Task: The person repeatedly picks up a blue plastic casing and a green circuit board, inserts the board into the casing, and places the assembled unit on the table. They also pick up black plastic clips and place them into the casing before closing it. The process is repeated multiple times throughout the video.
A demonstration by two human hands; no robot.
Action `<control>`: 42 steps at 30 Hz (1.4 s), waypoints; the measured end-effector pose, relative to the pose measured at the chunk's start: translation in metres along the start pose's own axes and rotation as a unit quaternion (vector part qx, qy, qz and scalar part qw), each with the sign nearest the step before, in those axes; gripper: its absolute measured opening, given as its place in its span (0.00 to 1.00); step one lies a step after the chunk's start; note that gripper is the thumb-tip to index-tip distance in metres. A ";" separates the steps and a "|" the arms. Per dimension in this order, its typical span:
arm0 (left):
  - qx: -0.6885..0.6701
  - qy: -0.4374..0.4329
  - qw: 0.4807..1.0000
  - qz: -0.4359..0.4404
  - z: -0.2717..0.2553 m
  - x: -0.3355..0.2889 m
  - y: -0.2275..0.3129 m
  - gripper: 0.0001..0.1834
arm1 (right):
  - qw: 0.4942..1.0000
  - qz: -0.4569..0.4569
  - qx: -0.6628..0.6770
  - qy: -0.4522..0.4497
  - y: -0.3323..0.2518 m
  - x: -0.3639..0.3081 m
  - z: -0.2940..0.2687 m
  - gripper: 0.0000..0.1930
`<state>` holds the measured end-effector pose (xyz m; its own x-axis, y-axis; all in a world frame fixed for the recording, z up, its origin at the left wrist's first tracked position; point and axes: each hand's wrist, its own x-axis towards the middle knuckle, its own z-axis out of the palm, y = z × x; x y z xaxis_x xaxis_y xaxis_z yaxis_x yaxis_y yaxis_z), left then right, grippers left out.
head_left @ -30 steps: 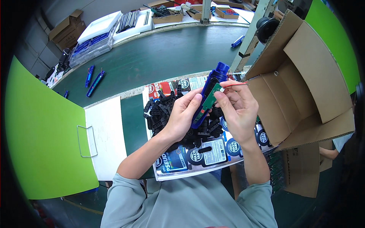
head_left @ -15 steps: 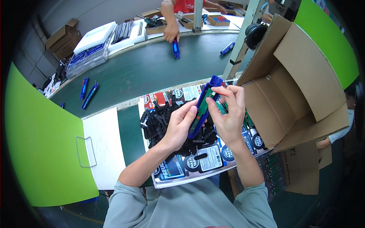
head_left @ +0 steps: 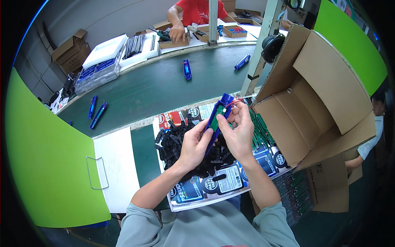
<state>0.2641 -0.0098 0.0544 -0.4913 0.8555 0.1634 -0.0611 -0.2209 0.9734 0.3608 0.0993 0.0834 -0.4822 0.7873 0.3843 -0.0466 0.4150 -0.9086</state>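
Over the work surface, a long blue plastic casing (head_left: 226, 98) slants away from me between both hands. A narrow green circuit board (head_left: 215, 122) lies in its channel, with red wires (head_left: 235, 101) coming out near the far end. My left hand (head_left: 193, 145) is closed round the casing's near part, thumb along its edge. My right hand (head_left: 237, 133) presses its thumb on the board, while its curled fingers are beside the red wires. Beneath the hands is a heap of small black plastic parts (head_left: 167, 147). Several more green circuit boards (head_left: 261, 128) lie to the right.
A large open cardboard box (head_left: 294, 119) stands at the right. Across a green belt (head_left: 144, 86) lie several blue casings (head_left: 187, 69). Beyond it, a person in red (head_left: 201, 12) reaches into a small box. A green panel (head_left: 53, 156) rises at the left beside a white sheet (head_left: 117, 168).
The person opposite has let go of a blue casing on the belt and moved that hand back to a small box. My hands and their casing have shifted slightly left.
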 end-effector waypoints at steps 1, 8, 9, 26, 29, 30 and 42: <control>0.011 -0.003 1.000 0.004 -0.003 0.002 0.002 0.19 | 1.000 -0.010 0.021 -0.001 0.003 -0.001 0.000 0.27; 0.085 0.120 0.988 0.037 -0.106 0.070 -0.001 0.14 | 0.997 -0.024 -0.039 0.061 0.031 -0.060 -0.073 0.19; 0.119 0.137 0.983 0.018 -0.144 0.084 -0.014 0.16 | 0.995 0.004 -0.050 0.089 0.039 -0.079 -0.085 0.15; 0.661 0.196 0.719 -0.091 -0.398 0.157 -0.090 0.24 | 0.666 0.600 0.030 0.443 0.253 -0.494 -0.233 0.06; 0.616 0.160 0.768 0.078 -0.406 0.144 -0.049 0.22 | 0.642 0.628 0.033 0.439 0.284 -0.511 -0.246 0.07; 0.604 0.138 0.772 0.139 -0.392 0.149 -0.033 0.21 | 0.638 0.631 0.033 0.439 0.297 -0.516 -0.250 0.09; 0.410 -0.364 0.776 0.312 0.119 -0.084 0.011 0.10 | 0.746 0.484 -0.061 0.454 0.316 -0.502 -0.301 0.13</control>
<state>0.4083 -0.0282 0.0706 0.4353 0.8062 0.4007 0.7122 -0.5806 0.3945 0.8520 -0.0272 -0.3477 0.5551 0.7068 -0.4385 0.0463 -0.5527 -0.8321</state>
